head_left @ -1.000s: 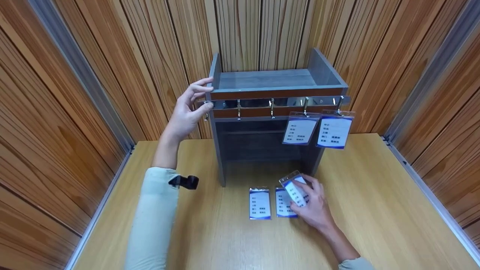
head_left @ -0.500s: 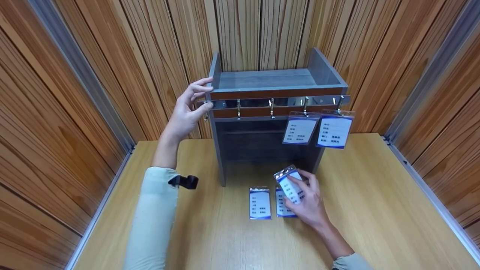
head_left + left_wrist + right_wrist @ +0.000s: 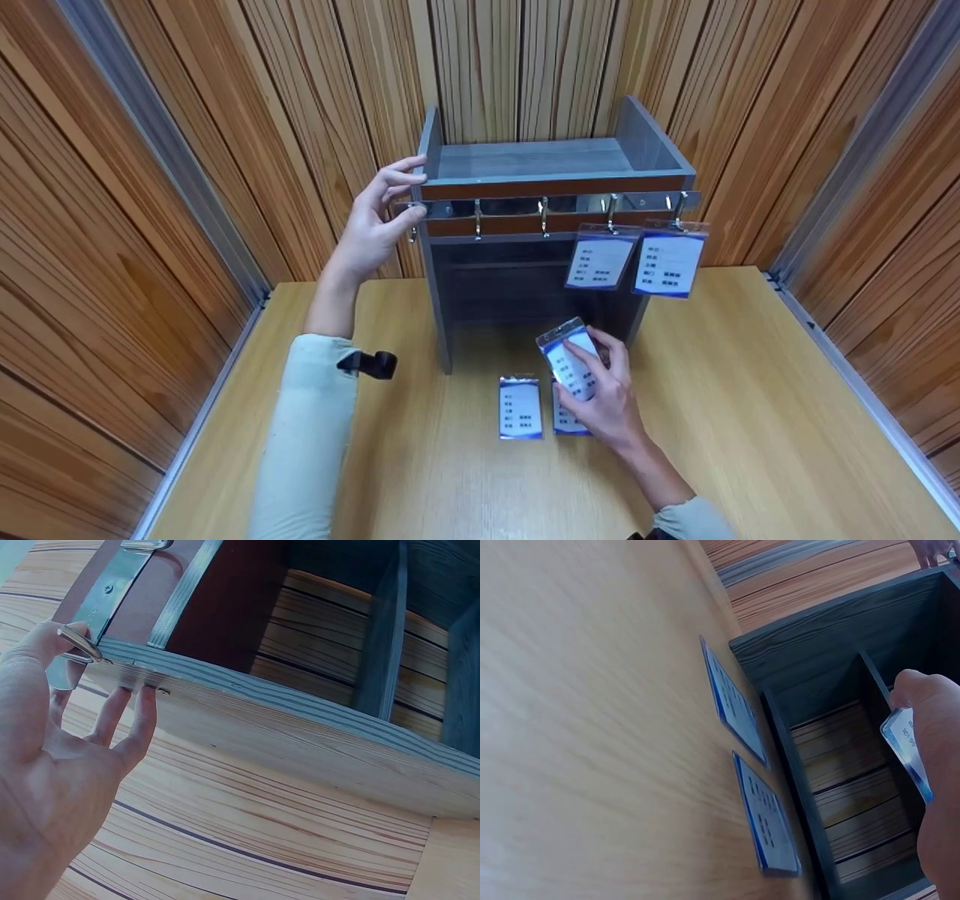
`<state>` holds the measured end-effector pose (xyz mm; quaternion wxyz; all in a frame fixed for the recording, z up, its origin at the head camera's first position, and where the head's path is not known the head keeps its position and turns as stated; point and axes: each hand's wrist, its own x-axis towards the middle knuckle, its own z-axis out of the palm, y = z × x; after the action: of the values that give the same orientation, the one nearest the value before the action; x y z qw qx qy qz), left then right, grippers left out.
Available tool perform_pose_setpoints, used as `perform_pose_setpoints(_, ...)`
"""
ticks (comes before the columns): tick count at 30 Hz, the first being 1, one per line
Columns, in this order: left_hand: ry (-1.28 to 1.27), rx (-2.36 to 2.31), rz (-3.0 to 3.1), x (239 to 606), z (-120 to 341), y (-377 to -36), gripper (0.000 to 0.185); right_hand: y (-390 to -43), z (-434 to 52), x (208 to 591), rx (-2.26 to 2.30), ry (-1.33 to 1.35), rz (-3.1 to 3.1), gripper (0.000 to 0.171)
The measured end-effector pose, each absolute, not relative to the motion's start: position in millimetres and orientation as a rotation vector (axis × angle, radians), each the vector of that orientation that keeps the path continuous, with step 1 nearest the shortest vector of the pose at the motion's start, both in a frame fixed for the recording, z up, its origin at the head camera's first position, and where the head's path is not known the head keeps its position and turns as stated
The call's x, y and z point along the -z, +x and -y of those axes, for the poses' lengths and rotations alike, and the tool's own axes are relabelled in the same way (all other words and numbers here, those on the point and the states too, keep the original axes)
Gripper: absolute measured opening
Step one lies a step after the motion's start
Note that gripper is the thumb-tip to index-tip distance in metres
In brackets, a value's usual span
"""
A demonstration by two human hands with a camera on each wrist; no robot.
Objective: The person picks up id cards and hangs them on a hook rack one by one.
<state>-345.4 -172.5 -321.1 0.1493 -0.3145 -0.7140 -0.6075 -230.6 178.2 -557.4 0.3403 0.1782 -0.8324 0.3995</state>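
**Badge holder lifted, rack steadied**

From the head camera I see my right hand [image 3: 604, 397] near the middle of the tabletop [image 3: 750, 420], fingers pinched round a badge holder [image 3: 568, 360] raised off the wood, tilted, in front of the grey hook rack [image 3: 555, 184]. Two more badge holders [image 3: 520, 406] lie flat below it; two hang from the hooks at the rack's right end. My left hand [image 3: 375, 225] rests on the rack's left front corner, fingers straight and relaxed.

The left wrist view shows those fingers [image 3: 139, 716] laid against the rack's edge beside a metal hook [image 3: 75, 645].

The right wrist view catches the held card [image 3: 906, 750] at my thumb, the flat pair [image 3: 765, 821] just beside the rack's base.

My worry: the slick sleeve could slip from a light pinch, or swing into the hanging badges.
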Motion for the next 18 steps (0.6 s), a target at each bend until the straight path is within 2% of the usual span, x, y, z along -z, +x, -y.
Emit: perform_pose_setpoints(18,-0.894,1.720,2.075,320,173,-345,0.032,-242,-161,535,-1.037,0.532,1.958,0.070)
